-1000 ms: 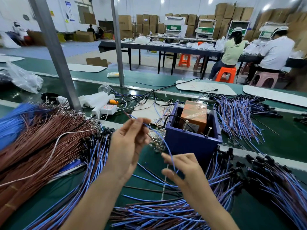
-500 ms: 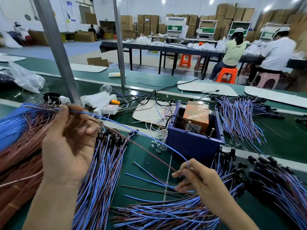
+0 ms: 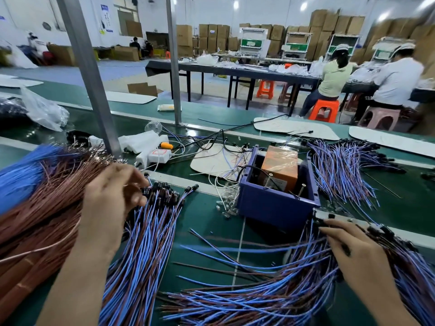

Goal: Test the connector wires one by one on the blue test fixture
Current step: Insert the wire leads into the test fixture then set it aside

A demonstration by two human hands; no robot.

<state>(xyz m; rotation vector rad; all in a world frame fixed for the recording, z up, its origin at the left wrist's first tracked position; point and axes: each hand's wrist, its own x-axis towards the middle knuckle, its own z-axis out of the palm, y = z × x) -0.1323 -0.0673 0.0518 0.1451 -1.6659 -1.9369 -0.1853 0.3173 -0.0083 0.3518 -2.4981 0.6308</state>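
The blue test fixture (image 3: 275, 207), an open box with an orange block (image 3: 280, 168) inside, stands on the green bench at centre. My left hand (image 3: 113, 203) is at the connector end of a pile of blue-and-brown connector wires (image 3: 146, 236). Its thumb and fingers are curled round the black connector of one wire. My right hand (image 3: 353, 252) lies spread on another pile of connector wires (image 3: 412, 269) at the right, fingertips touching the black connectors just right of the fixture. More such wires (image 3: 259, 300) fan across the front.
A further wire pile (image 3: 341, 168) lies behind the fixture. Brown wires (image 3: 35, 208) and a blue bundle (image 3: 18, 170) fill the left. A slanted metal post (image 3: 89, 74), a white power strip (image 3: 153, 156), small clear bulbs (image 3: 226, 203) and a plastic bag (image 3: 44, 111) are nearby. People sit on stools behind.
My left hand carried the wire left and down to the left pile. My right hand let go of that wire and moved right onto the right pile.
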